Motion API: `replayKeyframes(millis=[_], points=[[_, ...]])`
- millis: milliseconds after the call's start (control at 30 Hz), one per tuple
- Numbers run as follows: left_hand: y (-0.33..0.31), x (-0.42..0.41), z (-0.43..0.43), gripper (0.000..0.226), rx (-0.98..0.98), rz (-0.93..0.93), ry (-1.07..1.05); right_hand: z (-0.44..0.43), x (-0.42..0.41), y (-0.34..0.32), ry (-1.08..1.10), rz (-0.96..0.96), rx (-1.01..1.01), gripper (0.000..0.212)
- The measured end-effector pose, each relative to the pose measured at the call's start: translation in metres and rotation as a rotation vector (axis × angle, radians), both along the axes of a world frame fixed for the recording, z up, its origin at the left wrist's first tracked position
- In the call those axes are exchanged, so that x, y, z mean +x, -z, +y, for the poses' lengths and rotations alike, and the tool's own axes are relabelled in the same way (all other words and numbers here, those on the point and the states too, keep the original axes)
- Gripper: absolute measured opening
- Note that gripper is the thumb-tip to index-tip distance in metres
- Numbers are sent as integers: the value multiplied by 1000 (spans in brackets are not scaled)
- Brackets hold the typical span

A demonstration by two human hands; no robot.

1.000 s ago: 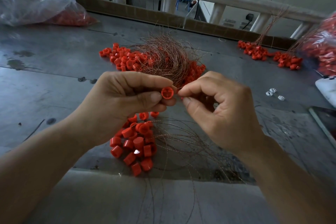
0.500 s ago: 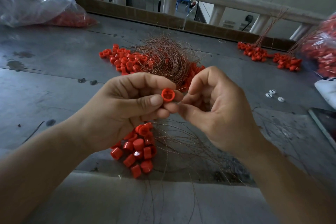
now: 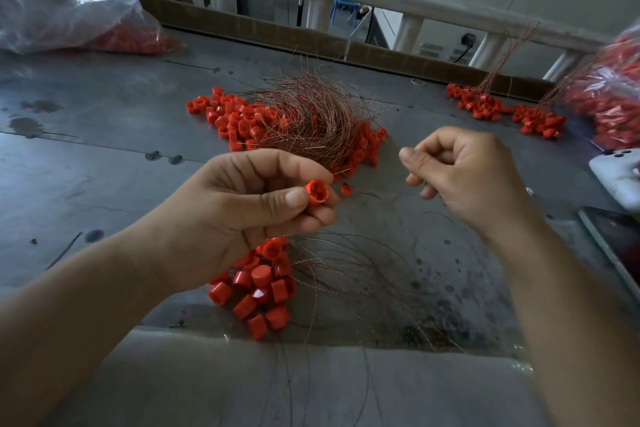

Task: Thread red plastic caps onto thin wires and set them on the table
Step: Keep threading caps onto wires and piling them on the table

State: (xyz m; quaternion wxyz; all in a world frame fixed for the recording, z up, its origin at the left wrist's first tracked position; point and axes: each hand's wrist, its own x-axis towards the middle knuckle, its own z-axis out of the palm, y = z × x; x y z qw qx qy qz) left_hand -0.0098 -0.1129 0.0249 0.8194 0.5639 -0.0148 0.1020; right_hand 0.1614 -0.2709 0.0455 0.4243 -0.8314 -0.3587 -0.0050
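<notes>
In the head view, your left hand (image 3: 249, 215) sits at the centre of the frame. It pinches one red cap (image 3: 318, 191) between the thumb and curled fingers, with the cap's open end facing up toward you. A short end of thin wire (image 3: 341, 171) juts from beside that cap toward the right.

Your right hand (image 3: 464, 177) is right of centre, apart from the left. Its fingers are curled and the thumb is pressed to the forefinger. Whether a wire is pinched there is too fine to tell.

Just below your left hand, a small pile of loose caps (image 3: 256, 291) lies on the grey tabletop (image 3: 86, 166). Loose wires (image 3: 363, 270) are spread beside it to the right. A single cap (image 3: 346, 189) lies between your hands.

Above centre, a tangle of copper wire (image 3: 311, 121) rests over a heap of caps (image 3: 235, 118). In the upper right, two bunches of caps on wires (image 3: 478, 104) lie near the tabletop's far edge.

A clear plastic bag (image 3: 69, 21) holding red caps fills the upper left. Another bag (image 3: 609, 100) is at the right edge.
</notes>
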Motion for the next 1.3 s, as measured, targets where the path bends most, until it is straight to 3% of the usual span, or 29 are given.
replayKeyframes(millis=[133, 267, 467, 667, 733, 967, 1167, 1300], points=[[0, 1, -2, 20, 4, 28, 12, 7, 11, 19, 42, -55, -184, 8], [0, 1, -3, 20, 0, 54, -5, 23, 18, 33, -4, -165, -355, 42], [0, 2, -4, 20, 12, 46, 20, 32, 30, 46, -58, -131, -470, 54], [0, 1, -4, 20, 11, 63, 17, 30, 29, 48, 30, -290, -349, 30], [0, 1, -4, 20, 10, 68, 11, 29, 27, 47, 33, -286, -312, 31], [0, 0, -2, 21, 16, 48, 23, 17, 27, 33, 6, -102, -29, 36], [0, 1, -3, 19, 77, 78, -9, 15, 17, 30, -80, 38, 9, 26], [0, 1, -3, 21, 73, 88, -44, 13, 2, 15, -216, 220, 170, 18]])
